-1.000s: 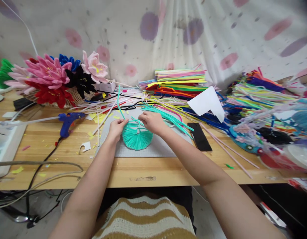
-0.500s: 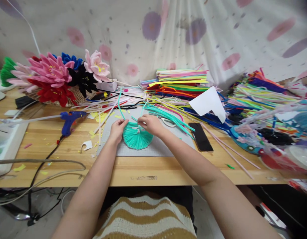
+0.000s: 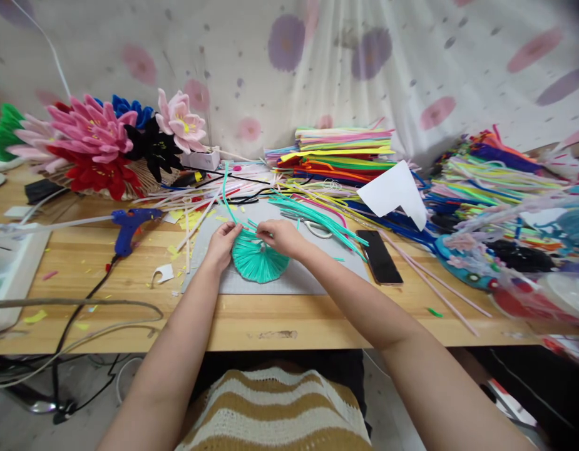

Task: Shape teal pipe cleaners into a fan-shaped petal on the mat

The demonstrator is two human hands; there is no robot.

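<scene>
A round teal disc (image 3: 260,264), wrapped with teal pipe cleaners that fan out from a small hole, lies on the grey cutting mat (image 3: 289,287). At its upper left edge, my left hand (image 3: 222,245) pinches the disc together with a teal pipe cleaner (image 3: 226,194) whose free end stands up toward the back. My right hand (image 3: 280,238) is closed over the top of the disc near the hole, thumb and fingertips pressed together on a teal pipe cleaner; its fingers partly hide the strand. Loose teal pipe cleaners (image 3: 324,220) lie behind my right hand.
A blue glue gun (image 3: 132,228) lies left, its cord hanging off the table. Fuzzy flowers (image 3: 101,144) stand back left. Piles of coloured pipe cleaners (image 3: 340,150) fill the back. Scissors (image 3: 317,230), a phone (image 3: 383,257) and cut white paper (image 3: 395,194) sit to the right.
My right hand has shifted slightly down at the disc's top, and the teal strand that rose above it no longer shows there. My left hand keeps its hold on the edge.
</scene>
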